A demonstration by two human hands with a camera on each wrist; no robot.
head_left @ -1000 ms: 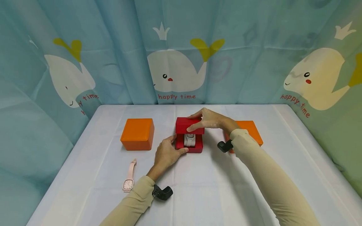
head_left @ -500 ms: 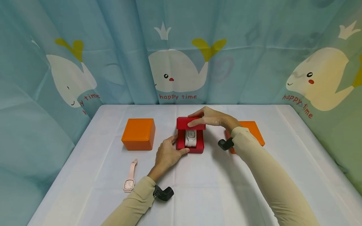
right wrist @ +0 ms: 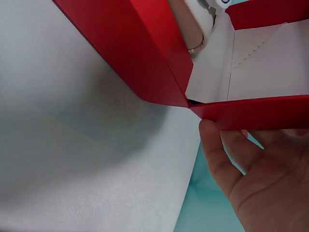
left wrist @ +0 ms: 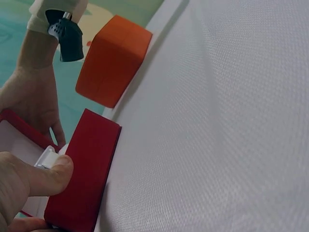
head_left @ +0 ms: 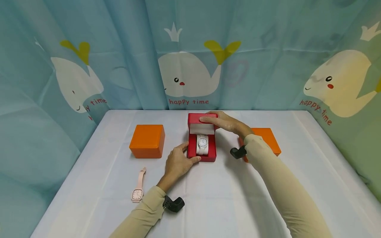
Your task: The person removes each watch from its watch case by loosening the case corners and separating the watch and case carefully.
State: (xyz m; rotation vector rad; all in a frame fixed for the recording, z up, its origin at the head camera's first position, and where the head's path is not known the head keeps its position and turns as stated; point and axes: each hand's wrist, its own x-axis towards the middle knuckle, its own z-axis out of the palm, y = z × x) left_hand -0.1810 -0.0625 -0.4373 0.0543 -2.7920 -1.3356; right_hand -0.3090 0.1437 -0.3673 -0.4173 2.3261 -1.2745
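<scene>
A red watch box [head_left: 212, 155] stands on the table with its hinged lid [head_left: 194, 118] tilted up and back, showing a pale lining. Inside the base, a white wristwatch [head_left: 203, 142] sits upright, dial facing forward. My left hand [head_left: 177, 163] grips the base at its left side, thumb on the front edge; in the left wrist view that thumb [left wrist: 50, 178] bends over the red wall. My right hand [head_left: 225, 122] holds the lid, thumb across its front and fingers at the back. In the right wrist view its fingers [right wrist: 215, 150] lie against the lid's outer side.
A closed orange box [head_left: 146, 137] stands left of the red one. Another orange box [head_left: 266, 138] is at the right, partly behind my right forearm. A pink wristwatch [head_left: 138, 194] lies on the white-covered table near my left sleeve. Behind hangs a blue whale-print curtain [head_left: 128, 66].
My right hand has swung the red lid up and back, uncovering more of the white wristwatch and the lid's lining. My left hand stays on the base.
</scene>
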